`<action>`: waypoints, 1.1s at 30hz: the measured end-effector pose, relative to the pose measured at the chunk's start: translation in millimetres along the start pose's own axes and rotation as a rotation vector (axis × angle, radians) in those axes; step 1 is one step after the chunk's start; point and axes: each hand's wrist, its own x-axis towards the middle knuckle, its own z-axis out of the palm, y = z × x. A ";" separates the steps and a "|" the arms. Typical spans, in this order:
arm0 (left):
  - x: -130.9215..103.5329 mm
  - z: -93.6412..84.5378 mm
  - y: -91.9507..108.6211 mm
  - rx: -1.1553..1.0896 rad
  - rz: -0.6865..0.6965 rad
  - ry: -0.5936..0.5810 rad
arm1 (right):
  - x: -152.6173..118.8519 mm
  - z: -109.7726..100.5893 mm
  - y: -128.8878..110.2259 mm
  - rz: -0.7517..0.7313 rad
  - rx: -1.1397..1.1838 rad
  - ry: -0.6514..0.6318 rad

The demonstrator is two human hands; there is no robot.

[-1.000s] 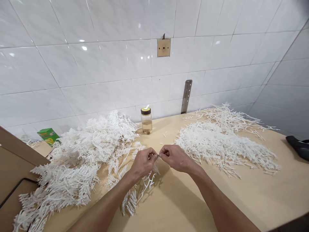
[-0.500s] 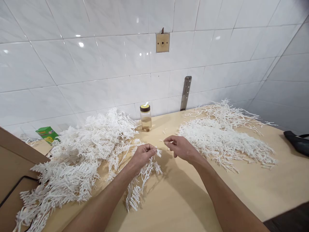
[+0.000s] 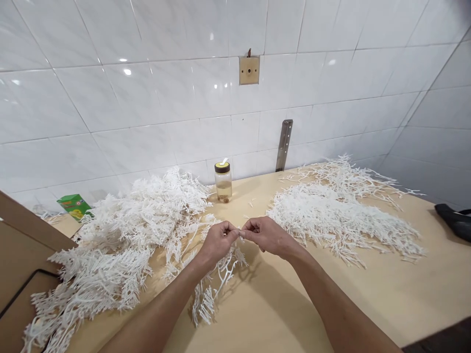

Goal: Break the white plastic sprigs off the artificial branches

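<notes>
A white branching sprig (image 3: 227,274) hangs below my left hand (image 3: 220,239), whose thumb and fingers pinch its upper end. My right hand (image 3: 263,235) meets it fingertip to fingertip, closed in a pinch on the tip of the same sprig; the exact spot is mostly covered by the fingers. To the left lies a big tangled heap of white branching pieces (image 3: 140,220). On the right is a flatter pile of similar white pieces (image 3: 338,215).
Behind the hands stands a jar (image 3: 223,184) with a dark and yellow lid. A green box (image 3: 74,207) is at the far left, near a brown panel (image 3: 29,245). A metal strip (image 3: 284,145) leans on the tiled wall. Something black (image 3: 454,223) lies far right.
My right hand has moved left and slightly down, and its fingers now meet those of my left hand at the sprig's tip. The camera view has shifted slightly.
</notes>
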 end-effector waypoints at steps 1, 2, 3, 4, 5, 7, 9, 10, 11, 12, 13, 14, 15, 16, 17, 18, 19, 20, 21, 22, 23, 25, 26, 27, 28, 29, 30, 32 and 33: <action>0.6 0.4 -1.6 0.045 0.025 0.010 | -0.4 0.8 -1.8 -0.011 -0.034 0.012; 1.4 0.6 -3.3 0.086 0.044 0.017 | -0.6 2.3 -3.5 -0.023 -0.071 0.024; 2.0 0.8 -5.2 0.125 0.059 0.023 | -0.6 4.5 -4.9 -0.033 -0.110 0.037; 2.5 0.9 -7.0 0.162 0.069 0.026 | -0.2 7.3 -5.7 -0.043 -0.147 0.050; 2.6 1.1 -8.7 0.202 0.074 0.031 | 0.6 10.5 -5.9 -0.053 -0.184 0.060; 1.7 1.6 -11.1 0.290 0.088 0.035 | 3.4 16.2 -3.5 -0.048 -0.296 0.111; -0.4 2.5 -11.5 0.366 0.107 0.032 | 7.5 17.6 3.0 0.022 -0.449 0.209; -1.4 3.0 -10.9 0.374 0.107 0.022 | 9.6 15.6 7.6 0.070 -0.519 0.267; -2.3 3.5 -9.8 0.352 0.094 0.006 | 11.6 11.9 12.9 0.120 -0.565 0.319; -2.7 3.8 -8.3 0.297 0.063 -0.016 | 13.2 6.8 18.4 0.148 -0.576 0.348; -2.8 3.8 -6.6 0.214 0.027 -0.043 | 14.2 0.8 23.5 0.161 -0.574 0.384; -2.6 3.5 -4.9 0.128 -0.003 -0.063 | 14.6 -5.4 27.7 0.167 -0.557 0.408; -2.1 2.7 -3.3 0.045 -0.028 -0.077 | 14.3 -11.1 30.4 0.170 -0.528 0.435; -1.4 1.7 -2.1 -0.028 -0.048 -0.088 | 13.3 -15.7 31.3 0.172 -0.481 0.454; -0.6 0.4 -1.4 -0.090 -0.066 -0.096 | 11.8 -18.7 30.4 0.173 -0.418 0.450; 0.2 -1.0 -1.4 -0.140 -0.085 -0.105 | 9.9 -20.0 27.8 0.172 -0.337 0.418; 1.0 -2.3 -2.0 -0.182 -0.104 -0.115 | 7.8 -19.7 24.1 0.162 -0.241 0.353; 1.9 -3.4 -3.1 -0.217 -0.121 -0.124 | 5.7 -17.9 19.7 0.141 -0.138 0.262; 2.7 -4.3 -4.6 -0.246 -0.133 -0.132 | 3.9 -15.2 15.4 0.112 -0.039 0.162; 3.4 -4.9 -6.2 -0.267 -0.138 -0.135 | 2.5 -11.9 11.6 0.081 0.044 0.069; 4.0 -5.3 -7.7 -0.281 -0.140 -0.134 | 1.7 -8.4 8.9 0.052 0.107 -0.007; 4.7 -5.4 -9.5 -0.284 -0.146 -0.125 | 1.6 -2.4 7.1 0.026 0.163 -0.084; 4.8 -5.3 -9.5 -0.274 -0.150 -0.117 | 2.2 -0.2 7.9 0.031 0.165 -0.092; 4.6 -5.1 -9.2 -0.258 -0.153 -0.108 | 3.0 1.3 9.2 0.041 0.160 -0.086; 4.4 -4.8 -8.4 -0.239 -0.151 -0.097 | 3.7 2.4 10.8 0.050 0.154 -0.072; 4.2 -4.4 -7.4 -0.219 -0.141 -0.086 | 4.3 3.0 12.0 0.055 0.148 -0.057; 3.9 -3.9 -6.4 -0.197 -0.121 -0.070 | 4.6 3.3 12.7 0.055 0.145 -0.046; 3.6 -2.7 -4.6 -0.141 -0.058 -0.025 | 4.4 3.8 12.2 0.050 0.139 -0.042; 3.5 -2.1 -4.0 -0.108 -0.024 0.000 | 4.0 4.2 11.1 0.049 0.134 -0.038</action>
